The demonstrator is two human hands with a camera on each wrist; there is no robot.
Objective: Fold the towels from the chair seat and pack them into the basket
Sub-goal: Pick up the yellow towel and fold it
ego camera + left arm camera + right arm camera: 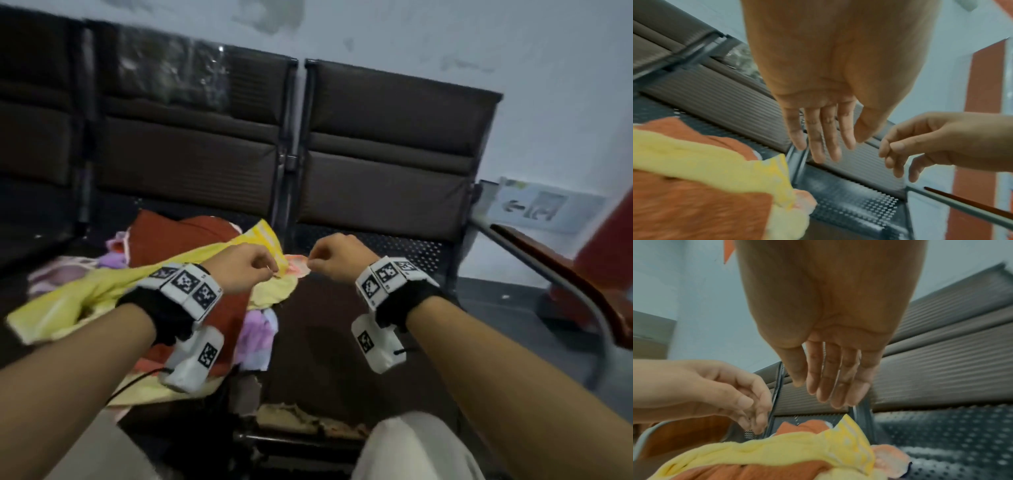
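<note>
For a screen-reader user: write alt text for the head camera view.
Two bare hands, left hand and right hand, hover empty just above a yellow towel topping a heap of towels on a dark chair seat. A rust-red towel lies beneath, with purple cloth beside it.

Head view down over forearms, wrist views close along palms, all sharing yellow towel (102, 291)

The light is dim, flat and cool, with only soft shadows under the dark brown padded chair backs (191, 150). The head view smears with motion blur, worst at the upper left, and straight lines bow toward the edges. Both wrist views are soft and grainy; the crumpled yellow terry towel (719, 164) blurs, and the near palms loom stretched and out of focus.
</note>
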